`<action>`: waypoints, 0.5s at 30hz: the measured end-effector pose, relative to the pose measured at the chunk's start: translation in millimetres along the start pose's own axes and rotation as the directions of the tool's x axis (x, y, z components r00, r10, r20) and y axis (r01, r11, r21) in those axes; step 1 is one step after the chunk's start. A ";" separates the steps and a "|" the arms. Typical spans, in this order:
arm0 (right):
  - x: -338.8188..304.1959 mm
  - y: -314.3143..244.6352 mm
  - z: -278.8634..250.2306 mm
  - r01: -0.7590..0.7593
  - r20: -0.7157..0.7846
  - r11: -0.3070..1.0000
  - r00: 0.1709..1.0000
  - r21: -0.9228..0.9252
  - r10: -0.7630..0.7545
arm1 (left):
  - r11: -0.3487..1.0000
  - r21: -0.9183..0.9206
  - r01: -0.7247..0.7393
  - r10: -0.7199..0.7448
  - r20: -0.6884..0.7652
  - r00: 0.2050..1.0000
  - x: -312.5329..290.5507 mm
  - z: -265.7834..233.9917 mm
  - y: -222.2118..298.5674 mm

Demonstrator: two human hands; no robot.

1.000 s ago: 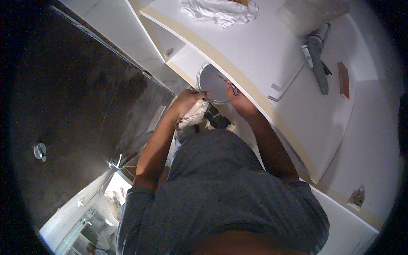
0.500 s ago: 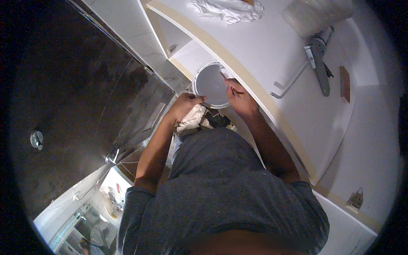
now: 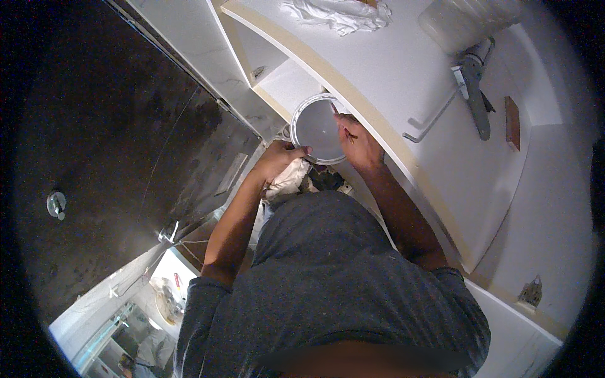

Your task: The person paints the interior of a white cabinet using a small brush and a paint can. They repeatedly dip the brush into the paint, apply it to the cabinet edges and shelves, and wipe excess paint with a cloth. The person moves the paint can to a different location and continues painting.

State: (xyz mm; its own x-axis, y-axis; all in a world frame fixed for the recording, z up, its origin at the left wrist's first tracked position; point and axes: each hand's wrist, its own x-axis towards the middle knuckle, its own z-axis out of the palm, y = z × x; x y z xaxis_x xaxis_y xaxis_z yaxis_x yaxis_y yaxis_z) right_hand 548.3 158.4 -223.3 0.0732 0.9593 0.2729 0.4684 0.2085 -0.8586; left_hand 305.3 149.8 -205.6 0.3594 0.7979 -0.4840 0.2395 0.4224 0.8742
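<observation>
A round white bucket (image 3: 294, 126) with a pale grey inside stands in front of me, close against the curved edge of a white countertop (image 3: 403, 82). My left hand (image 3: 276, 160) grips its near left rim, thumb over the edge. Bunched white cloth (image 3: 288, 177) lies just below that hand. Over the bucket's right side, my right hand (image 3: 362, 146) is closed around a slim tool with a reddish-brown handle (image 3: 334, 109). Its working end points toward the far right rim and is too small to identify.
On the countertop lie a grey caulking gun (image 3: 476, 94), a reddish-brown block (image 3: 512, 123), a clear plastic container (image 3: 466, 25) and a crumpled white cloth (image 3: 340, 15). An open white compartment (image 3: 287, 82) sits beyond the bucket. Metal fittings (image 3: 56, 205) project from the dark surface at left.
The bucket and my left hand have shifted slightly right and nearer in the view. The pale end of the tool, seen earlier near the far right rim, shows less now.
</observation>
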 end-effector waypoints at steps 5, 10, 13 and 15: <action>6.9 -46.9 -17.7 0.105 0.135 0.873 0.990 -0.476 -0.045 | 0.998 0.039 0.047 -0.048 0.005 0.999 -6.1 0.8 13.7; 8.8 -43.0 -17.4 0.080 0.098 0.915 0.994 -0.396 -0.045 | 1.000 0.001 -0.001 0.001 -0.021 1.000 -8.2 4.9 17.4; 11.3 -53.7 -19.0 0.152 0.133 0.825 0.987 -0.544 -0.094 | 1.000 -0.011 -0.008 0.008 -0.032 0.999 -7.6 5.3 16.4; 11.4 -54.4 -18.7 0.141 0.136 0.817 0.988 -0.559 -0.077 | 1.000 0.013 -0.014 0.014 -0.023 1.000 -4.9 4.7 9.9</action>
State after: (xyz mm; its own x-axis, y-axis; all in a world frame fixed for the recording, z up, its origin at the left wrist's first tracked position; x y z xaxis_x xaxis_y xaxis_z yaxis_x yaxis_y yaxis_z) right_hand 540.1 154.5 -165.3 -0.0840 0.9573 0.2767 0.8855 0.1991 -0.4199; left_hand 310.1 148.1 -194.8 0.3420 0.8136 -0.4703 0.2458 0.4056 0.8804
